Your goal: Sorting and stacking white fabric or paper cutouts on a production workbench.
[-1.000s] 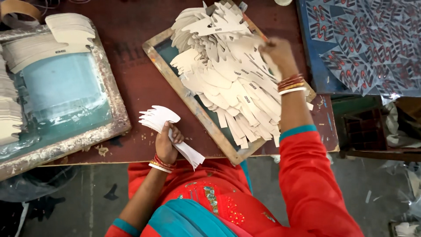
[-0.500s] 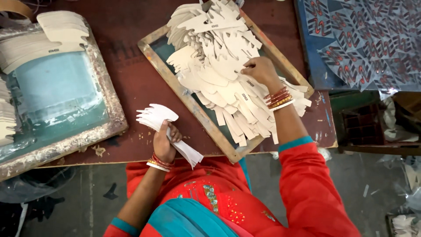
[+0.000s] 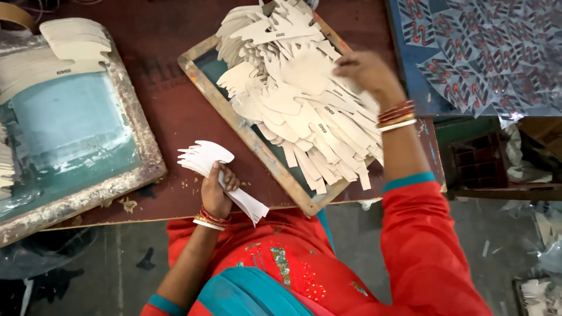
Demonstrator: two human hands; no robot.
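Picking one card cutout [image 3: 304, 73] off the heap in the wooden frame [image 3: 234, 120] | right hand [image 3: 366, 70] fingers pinch its edge | left hand [image 3: 216, 190] clamps collected stack [image 3: 219, 175] above tabletop [image 3: 175, 111] | best lift singly, align edges.

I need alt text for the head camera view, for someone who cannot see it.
A person's left hand holds a white stack of cut-outs while the right hand picks among beige cut-outs piled on a wooden frame.

Cream card cutouts [image 3: 304, 111] on teal-bedded wooden frame [image 3: 234, 126], centre; white stack [image 3: 219, 175] below; reddish-brown table [image 3: 170, 99]; blue zigzag-patterned sheets [image 3: 480, 52], upper right; red sleeve [image 3: 421, 246], teal cuff.
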